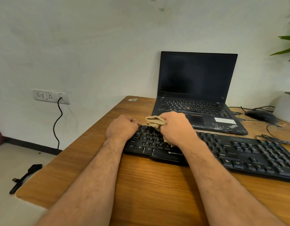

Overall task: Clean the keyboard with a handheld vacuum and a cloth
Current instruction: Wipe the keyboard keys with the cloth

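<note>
Here the right hand [175, 128] bunches the cloth [155, 122], hiding keyboard [238, 150] keys; left hand [121, 128] grips its corner.

A wooden desk [141, 185] is filling the lower centre and right of the frame, carrying a black keyboard [238, 154], an open laptop [198, 95] behind it, and a black mouse [261, 115] with cables [274, 137] at right. A white plant pot [286, 108] is sitting at the right edge.

Bare desk [149, 185] lies open in the lower middle of the frame. The keyboard [238, 152] bars the right centre, the laptop [198, 95] stands just behind it, and a mouse [260, 115] and cables [274, 139] crowd the far right.
</note>
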